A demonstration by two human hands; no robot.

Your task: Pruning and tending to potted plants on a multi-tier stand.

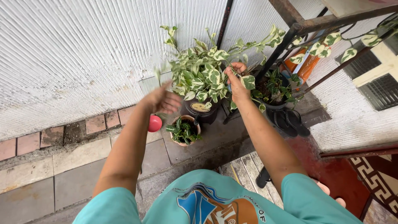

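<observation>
Vine (203, 74) leaves hide its black pot (202, 108); right hand (237, 81) pinches a stem, left hand (162, 101) blurred, spread, empty.

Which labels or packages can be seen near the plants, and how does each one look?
Label: small yellowish oval on the front of the dark pot under the variegated plant.
Package: orange and white bag, upright behind the rusty metal frame, partly hidden by leaves.

shirt: teal, short sleeves | chest print: blue, orange, white lettering | forearms bare | feet bare
</observation>
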